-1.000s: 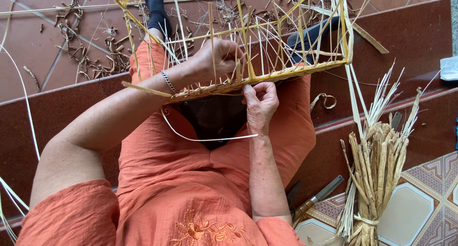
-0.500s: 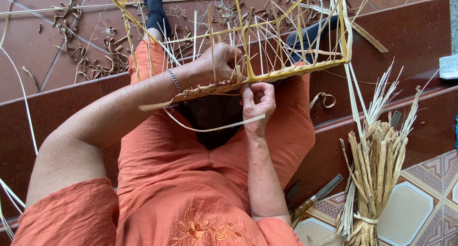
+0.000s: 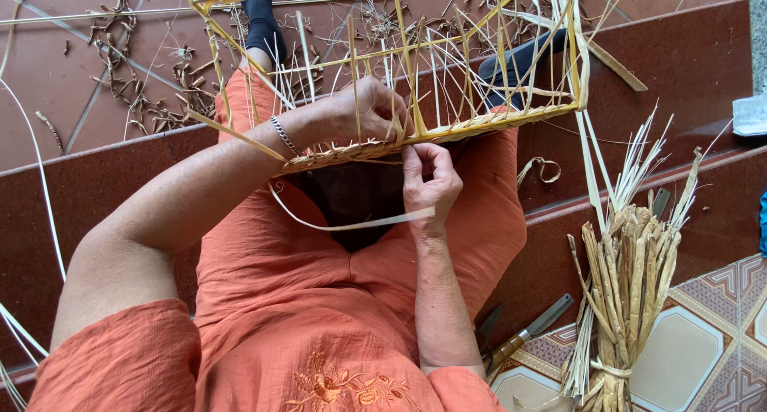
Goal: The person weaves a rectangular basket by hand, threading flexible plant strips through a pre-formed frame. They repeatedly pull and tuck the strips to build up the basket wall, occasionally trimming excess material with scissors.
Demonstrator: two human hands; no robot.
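Note:
A yellow wire basket frame with pale upright strips rests on my lap, its near rim partly woven. My left hand reaches inside the frame and grips the woven near edge. My right hand sits just below that rim, fingers pinched on a flat pale weaving strip that curves down across my lap toward the left. A thin bracelet circles my left wrist.
A tied bundle of dried fibre stalks stands at the right on the patterned floor. A knife with a wooden handle lies beside my right leg. Fibre scraps litter the red tiled steps; long pale strips trail at the left edge.
My right hand has drawn the weaving strip through, and its loop across my lap has shifted and shortened. My left hand keeps its hold on the rim.

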